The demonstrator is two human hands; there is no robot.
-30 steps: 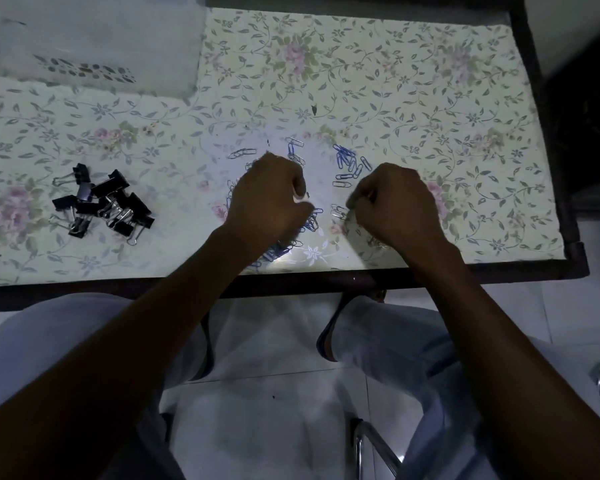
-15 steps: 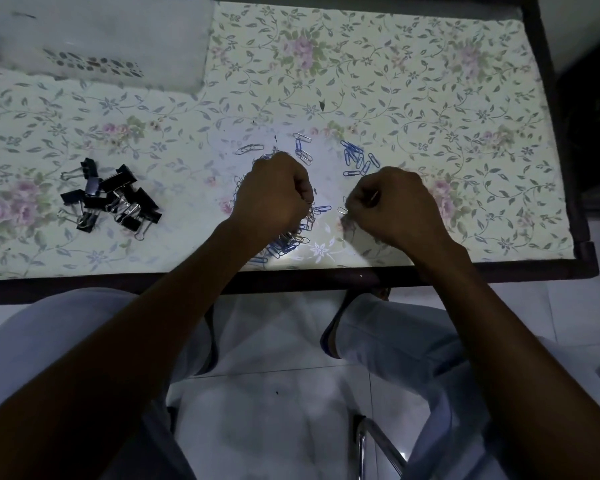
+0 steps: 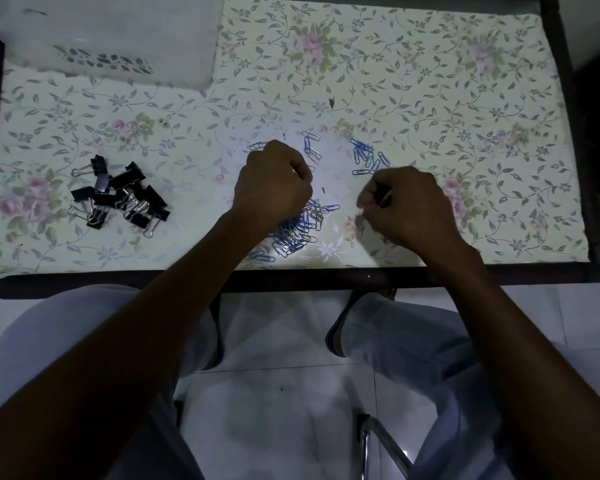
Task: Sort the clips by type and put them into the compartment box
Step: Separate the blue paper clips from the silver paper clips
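Observation:
A heap of blue and silver paper clips [image 3: 297, 232] lies near the table's front edge, partly under my left wrist. My left hand [image 3: 274, 183] hovers over it as a fist, with a glint of metal between the curled fingers. To the right of the heap, my right hand [image 3: 407, 206] pinches a thin paper clip [image 3: 386, 196] at its fingertips. Loose blue clips [image 3: 366, 157] and silver clips [image 3: 310, 147] lie just beyond the hands. Black binder clips [image 3: 118, 199] are piled at the left. The white compartment box [image 3: 111, 39] stands at the far left corner.
The floral table cover [image 3: 430, 81] is bounded by a dark raised frame [image 3: 326, 278] at the front and right. My knees and a chair's metal leg [image 3: 381, 445] show below the table edge.
Both hands stayed curled over the paper clips. The right hand shifted slightly right, away from the heap, and the view tilted a little so the table sits lower in frame.

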